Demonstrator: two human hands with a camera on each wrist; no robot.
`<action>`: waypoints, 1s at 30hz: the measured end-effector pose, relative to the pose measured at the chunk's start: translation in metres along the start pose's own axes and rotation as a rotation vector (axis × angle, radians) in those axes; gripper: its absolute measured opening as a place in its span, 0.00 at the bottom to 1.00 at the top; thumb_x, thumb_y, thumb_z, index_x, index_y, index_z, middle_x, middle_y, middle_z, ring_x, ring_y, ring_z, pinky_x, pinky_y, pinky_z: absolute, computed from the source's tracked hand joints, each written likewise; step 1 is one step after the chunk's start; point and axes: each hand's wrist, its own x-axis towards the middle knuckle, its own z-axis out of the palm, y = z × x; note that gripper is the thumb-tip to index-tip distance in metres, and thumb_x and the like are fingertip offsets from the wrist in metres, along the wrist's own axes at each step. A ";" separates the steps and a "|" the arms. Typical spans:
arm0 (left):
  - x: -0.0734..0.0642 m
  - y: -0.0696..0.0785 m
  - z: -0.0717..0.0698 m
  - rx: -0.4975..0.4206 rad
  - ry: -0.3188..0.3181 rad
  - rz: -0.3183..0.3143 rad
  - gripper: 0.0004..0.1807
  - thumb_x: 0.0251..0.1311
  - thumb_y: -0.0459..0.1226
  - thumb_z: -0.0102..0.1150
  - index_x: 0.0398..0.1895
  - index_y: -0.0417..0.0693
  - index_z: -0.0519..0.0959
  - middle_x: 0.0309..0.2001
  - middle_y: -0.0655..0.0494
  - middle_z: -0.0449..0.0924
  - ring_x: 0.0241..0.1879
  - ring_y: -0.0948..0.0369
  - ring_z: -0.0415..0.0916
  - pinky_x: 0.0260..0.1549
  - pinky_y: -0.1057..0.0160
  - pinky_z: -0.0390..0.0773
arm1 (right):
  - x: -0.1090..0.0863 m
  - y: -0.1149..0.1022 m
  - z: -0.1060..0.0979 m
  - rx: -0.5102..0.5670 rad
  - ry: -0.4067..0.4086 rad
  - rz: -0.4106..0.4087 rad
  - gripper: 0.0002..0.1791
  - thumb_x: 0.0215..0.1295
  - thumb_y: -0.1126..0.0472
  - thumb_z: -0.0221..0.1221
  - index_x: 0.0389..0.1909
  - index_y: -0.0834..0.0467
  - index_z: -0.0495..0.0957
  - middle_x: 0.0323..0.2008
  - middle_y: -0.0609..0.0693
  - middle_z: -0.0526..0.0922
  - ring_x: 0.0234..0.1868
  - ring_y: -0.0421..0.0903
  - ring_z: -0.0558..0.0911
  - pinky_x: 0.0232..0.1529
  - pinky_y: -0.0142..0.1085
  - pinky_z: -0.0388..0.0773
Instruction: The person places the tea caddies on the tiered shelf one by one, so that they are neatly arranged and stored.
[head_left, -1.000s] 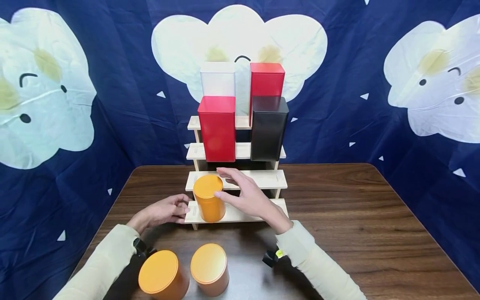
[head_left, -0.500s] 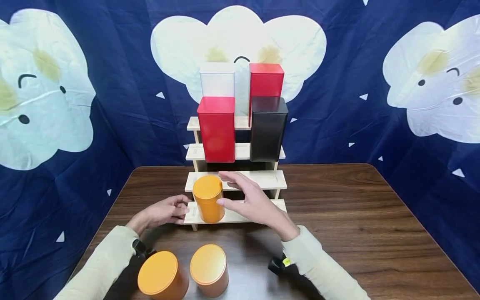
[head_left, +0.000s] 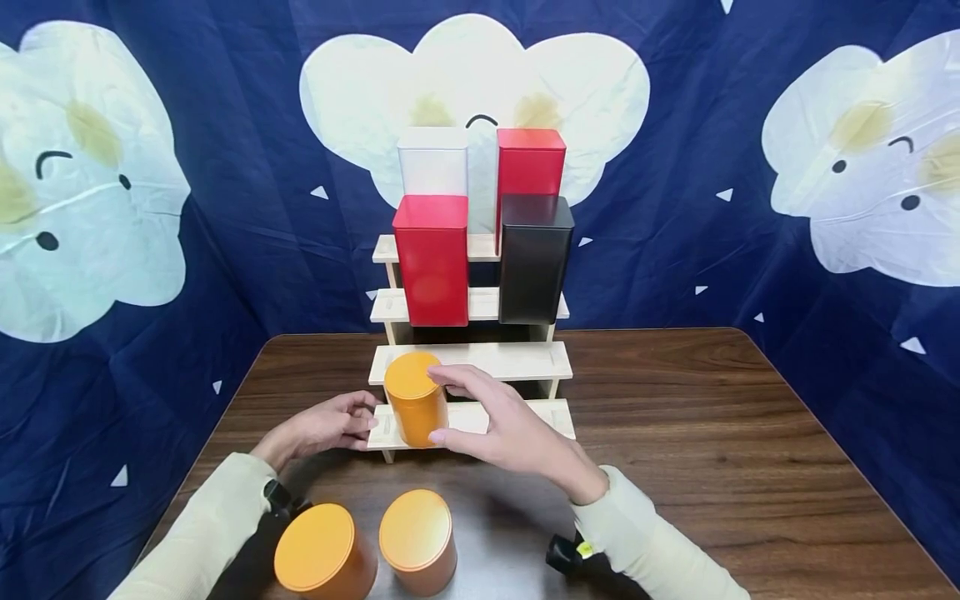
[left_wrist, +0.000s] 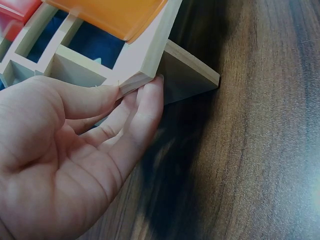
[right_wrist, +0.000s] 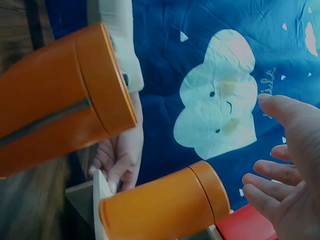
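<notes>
My left hand (head_left: 326, 429) pinches the left end of the lowest step of a pale wooden tiered shelf (head_left: 510, 360); the left wrist view shows thumb above and fingertips below the board (left_wrist: 142, 65). On that step, at its left, an orange round canister (head_left: 415, 408) stands upright. My right hand (head_left: 510, 425) is just right of this canister, thumb and fingers spread. In the right wrist view, the fingers (right_wrist: 270, 187) are apart from the orange canister (right_wrist: 165, 205) and hold nothing.
Two more orange canisters (head_left: 318, 546) (head_left: 417, 533) stand on the wooden table (head_left: 675, 417) in front of the shelf. Higher steps bear a white tin (head_left: 433, 162), a red tin (head_left: 531, 158), another red tin (head_left: 432, 267) and a black tin (head_left: 535, 262). A blue cloth (head_left: 247, 167) hangs behind.
My right hand has moved slightly down and toward the near side beside the canister, its thumb now lower and its fingers spread wider. The left hand keeps its hold on the shelf.
</notes>
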 end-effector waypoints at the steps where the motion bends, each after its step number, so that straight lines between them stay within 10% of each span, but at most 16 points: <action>1: 0.000 0.000 0.000 0.002 0.000 -0.001 0.22 0.67 0.31 0.50 0.58 0.32 0.57 0.37 0.51 0.67 0.34 0.59 0.73 0.38 0.62 0.80 | -0.001 -0.001 0.002 0.003 -0.008 -0.009 0.36 0.59 0.51 0.65 0.66 0.55 0.65 0.63 0.50 0.72 0.61 0.46 0.74 0.62 0.37 0.70; 30: 0.001 0.000 0.000 0.004 0.008 -0.011 0.23 0.67 0.31 0.51 0.60 0.31 0.57 0.37 0.50 0.68 0.36 0.59 0.74 0.39 0.61 0.80 | -0.040 0.005 0.046 -0.120 -0.341 -0.092 0.39 0.61 0.45 0.62 0.70 0.48 0.58 0.66 0.42 0.66 0.64 0.34 0.68 0.64 0.30 0.65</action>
